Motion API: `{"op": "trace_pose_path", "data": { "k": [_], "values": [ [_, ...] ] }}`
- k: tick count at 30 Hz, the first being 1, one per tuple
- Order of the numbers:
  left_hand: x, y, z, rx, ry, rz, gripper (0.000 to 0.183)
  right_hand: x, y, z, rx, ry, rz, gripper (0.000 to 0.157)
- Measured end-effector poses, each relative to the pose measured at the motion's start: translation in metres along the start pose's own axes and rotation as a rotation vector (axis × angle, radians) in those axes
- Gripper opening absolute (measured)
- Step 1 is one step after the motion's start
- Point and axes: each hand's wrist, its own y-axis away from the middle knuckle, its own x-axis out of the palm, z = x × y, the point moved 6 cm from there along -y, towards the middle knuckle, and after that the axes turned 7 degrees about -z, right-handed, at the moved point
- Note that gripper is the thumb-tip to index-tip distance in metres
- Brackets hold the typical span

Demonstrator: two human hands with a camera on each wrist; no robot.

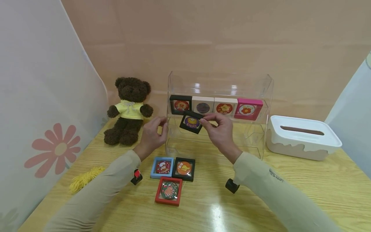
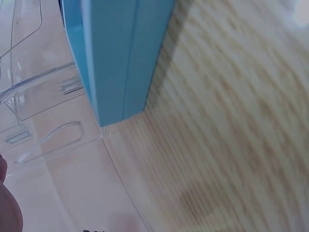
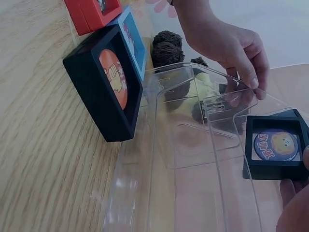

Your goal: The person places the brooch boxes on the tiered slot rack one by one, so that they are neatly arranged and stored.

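Note:
My right hand (image 1: 221, 132) pinches a black square display frame (image 1: 191, 122) by its right side. Inside that frame is a round purple badge with a yellow figure; it is tilted in front of the clear acrylic display rack (image 1: 220, 85). At the rack's left side, thumb and fingers of my left hand (image 3: 236, 53) pinch its clear edge. One tier of the rack holds a black frame (image 1: 181, 105), two white frames (image 1: 203, 104) and a pink frame (image 1: 248, 109) in a row. In the left wrist view only a bit of the hand shows.
On the table before the rack lie a blue frame (image 1: 162, 167), another black frame (image 1: 184, 169) and a red frame (image 1: 168, 191). A brown teddy bear (image 1: 128, 111) sits left, near a yellow cord bundle (image 1: 87, 178). To the right stands a white-topped tissue box (image 1: 302, 137).

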Motion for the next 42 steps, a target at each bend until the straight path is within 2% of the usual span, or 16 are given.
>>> {"op": "trace_pose_path", "data": {
  "k": [7, 12, 20, 27, 34, 42],
  "values": [
    [0.002, 0.000, 0.000, -0.004, -0.007, 0.003, 0.017, 0.009, 0.007, 0.018, 0.084, 0.039, 0.064, 0.007],
    [0.002, -0.001, 0.001, 0.004, -0.015, 0.002, 0.017, 0.016, 0.010, 0.025, 0.039, 0.062, 0.099, 0.006],
    [0.002, 0.000, 0.001, 0.004, -0.002, -0.002, 0.015, 0.023, 0.007, -0.005, -0.023, 0.064, 0.128, 0.008],
    [0.002, 0.001, 0.002, -0.002, 0.002, -0.001, 0.015, 0.030, 0.008, -0.009, -0.031, 0.095, 0.146, 0.009],
    [0.001, 0.003, 0.002, -0.016, -0.004, -0.001, 0.016, 0.035, 0.010, -0.008, -0.073, 0.142, 0.166, 0.012],
    [0.001, 0.001, 0.001, -0.017, 0.003, -0.007, 0.016, 0.038, 0.010, -0.008, -0.101, 0.128, 0.172, 0.007]
  ]
}}
